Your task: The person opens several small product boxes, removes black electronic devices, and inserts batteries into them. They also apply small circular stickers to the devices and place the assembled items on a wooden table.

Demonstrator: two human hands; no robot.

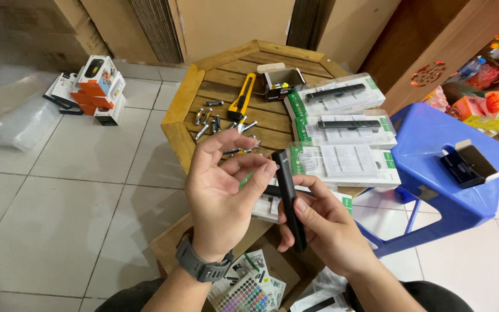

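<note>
My right hand grips a slim black stick-shaped device, held upright in front of me. My left hand, with a dark watch on its wrist, pinches the device's top end between thumb and forefinger. Both hands hover above the near edge of a small octagonal wooden table. Several small batteries and a yellow utility knife lie on the slats just beyond my left hand.
Three white-and-green flat boxes lie on the table's right side, behind them a small open box. A blue plastic stool with black trays stands right. Orange-white boxes are stacked on the tiled floor left. Leaflets lie below my hands.
</note>
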